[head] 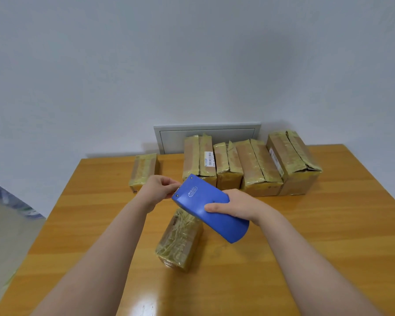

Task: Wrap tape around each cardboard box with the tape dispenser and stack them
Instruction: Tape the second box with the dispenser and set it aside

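Box (179, 240), wrapped in yellowish tape, lies on the worktop (328, 224) near its front, one end toward the camera, just below both hands and apart from them; its far end is hidden under the dispenser (211, 207). Dispenser is blue, held in the air above the box, tilted, toothed end up and to the left, rounded end down and to the right. Right hand (233, 207) grasps the dispenser from the right side, thumb across its upper face, fingers round the far edge. Left hand (159, 189) has fingers curled, tips pinched at the toothed end; whether tape lies between them cannot be told. Behind the hands, a row of boxes (258, 167) stands side by side along the worktop's far edge, all taped, touching one another; the leftmost bears a white barcode label. Lone box (144, 171) sits well to the left of that row, apart from it. Grey panel (205, 133) is set in the wall (192, 65) behind the row.
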